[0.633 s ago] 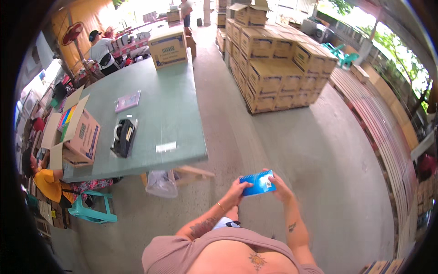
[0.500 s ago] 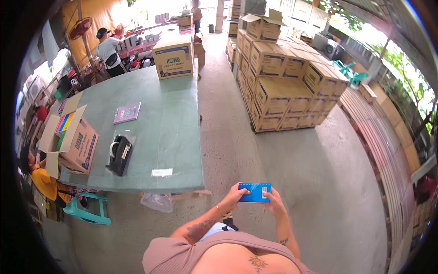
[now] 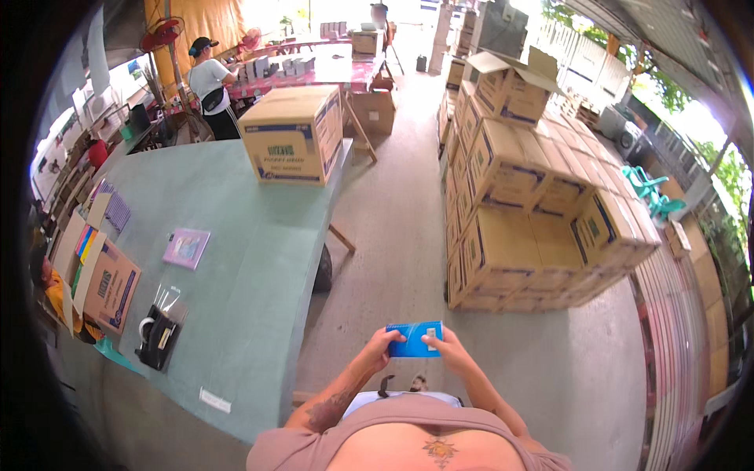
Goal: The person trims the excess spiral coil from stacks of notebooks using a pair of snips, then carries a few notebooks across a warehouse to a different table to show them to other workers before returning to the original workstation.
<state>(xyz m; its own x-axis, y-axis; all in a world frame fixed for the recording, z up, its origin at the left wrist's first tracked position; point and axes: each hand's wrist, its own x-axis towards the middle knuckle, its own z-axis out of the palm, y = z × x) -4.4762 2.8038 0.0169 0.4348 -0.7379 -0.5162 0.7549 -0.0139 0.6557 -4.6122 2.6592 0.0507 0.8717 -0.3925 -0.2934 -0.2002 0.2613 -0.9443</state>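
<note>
Between my two hands, in front of my body, is a small blue spiral-bound notepad (image 3: 415, 346) with a white label near its right end. My left hand (image 3: 379, 345) pinches its left end, thumb on top. The right end is gripped by my right hand (image 3: 450, 348), its thumb beside the label. Both hands are over the grey floor, right of the green table (image 3: 251, 298). On that table lie a black tape dispenser (image 3: 159, 336) and a flat purple pack (image 3: 187, 249). An open carton (image 3: 114, 284) with colourful pads in it stands at the left edge.
A taped carton (image 3: 292, 133) sits at the table's far end. Stacked cartons (image 3: 510, 243) rise to the right, one open on top (image 3: 514, 90). An aisle (image 3: 393, 204) runs between. A person in white (image 3: 210, 90) stands at a far table; another in yellow (image 3: 55, 294) is at left.
I have moved forward, so the table and the carton stack appear nearer. The notepad stays in both my hands and sits slightly further left in the picture.
</note>
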